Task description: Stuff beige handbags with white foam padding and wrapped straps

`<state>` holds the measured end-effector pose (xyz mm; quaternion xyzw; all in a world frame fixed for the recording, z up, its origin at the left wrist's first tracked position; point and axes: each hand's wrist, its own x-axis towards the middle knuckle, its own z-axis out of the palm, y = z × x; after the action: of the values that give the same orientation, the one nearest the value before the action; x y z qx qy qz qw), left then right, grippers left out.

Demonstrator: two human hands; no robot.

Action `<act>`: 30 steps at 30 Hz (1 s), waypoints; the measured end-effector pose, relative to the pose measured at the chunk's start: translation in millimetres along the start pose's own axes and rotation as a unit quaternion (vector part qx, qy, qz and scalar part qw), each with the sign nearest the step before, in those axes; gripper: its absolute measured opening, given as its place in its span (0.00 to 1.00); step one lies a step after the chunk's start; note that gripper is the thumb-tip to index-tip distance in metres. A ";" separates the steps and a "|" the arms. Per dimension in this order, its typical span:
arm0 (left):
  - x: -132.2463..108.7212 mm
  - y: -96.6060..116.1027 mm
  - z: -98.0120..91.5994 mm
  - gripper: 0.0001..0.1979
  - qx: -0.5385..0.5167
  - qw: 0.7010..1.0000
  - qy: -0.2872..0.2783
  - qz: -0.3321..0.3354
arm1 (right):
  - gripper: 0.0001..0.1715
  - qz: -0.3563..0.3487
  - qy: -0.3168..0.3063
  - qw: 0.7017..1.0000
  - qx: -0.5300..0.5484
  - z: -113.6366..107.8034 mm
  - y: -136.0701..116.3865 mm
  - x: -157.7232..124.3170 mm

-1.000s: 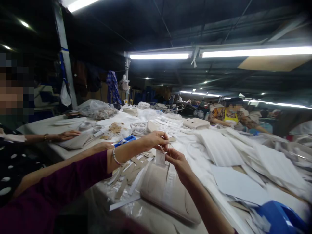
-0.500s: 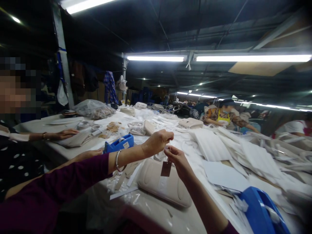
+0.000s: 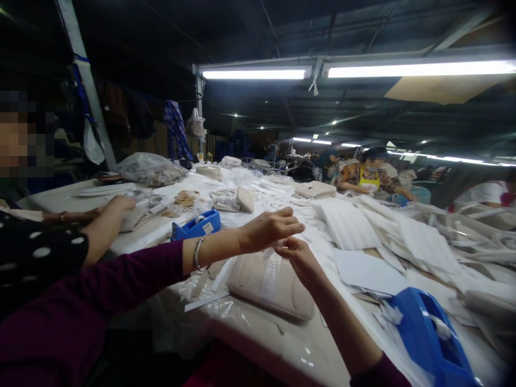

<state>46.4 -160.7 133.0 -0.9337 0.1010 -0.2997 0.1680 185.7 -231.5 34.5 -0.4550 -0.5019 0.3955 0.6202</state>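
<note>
A beige handbag [image 3: 258, 282] lies flat on the table, with a whitish strip across its middle. Above its far edge is my left hand [image 3: 268, 231], its fingers stretched to the right and somewhat apart, with nothing visible in them. Just below it, my right hand [image 3: 300, 258] is closed, thumb and fingertips pressed together over the bag's far edge. What they pinch is too small and partly hidden to make out. The brown tag seen earlier does not show now.
A blue tape dispenser [image 3: 197, 226] stands left of the bag, a larger blue dispenser [image 3: 433, 333] at right. White foam sheets [image 3: 346, 223] and more bags spread over the table. A co-worker's arm [image 3: 102, 226] reaches in from the left; another person [image 3: 368, 174] works across the table.
My left hand has moved right and its fingers have straightened from a pinch. The hanging brown tag has gone from view. The co-worker's near arm has lifted and reached farther forward.
</note>
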 end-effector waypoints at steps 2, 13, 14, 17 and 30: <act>3.0 2.4 1.8 0.09 -0.006 1.000 0.013 0.012 | 0.08 -0.005 0.010 1.000 -0.013 -2.8 1.4 -0.5; 13.6 5.1 0.7 0.14 -0.017 0.999 0.025 0.040 | 0.09 0.040 -0.084 0.995 -0.046 -15.4 -3.1 -19.2; 14.2 5.3 1.3 0.14 -0.020 0.998 0.027 0.045 | 0.12 0.039 -0.098 0.994 -0.036 -15.9 -5.5 -21.2; 16.8 5.2 2.9 0.17 -0.027 0.997 0.034 0.061 | 0.21 0.011 -0.136 0.989 0.047 -14.3 -14.3 -25.0; 15.4 -6.7 13.4 0.14 0.006 0.999 0.045 0.023 | 0.16 -0.014 -0.106 0.991 0.085 -17.9 -5.8 -26.7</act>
<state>67.2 -155.5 133.4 -0.9154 0.1284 -0.3383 0.1762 198.7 -261.4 31.6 -0.3489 -0.5361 0.4740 0.6052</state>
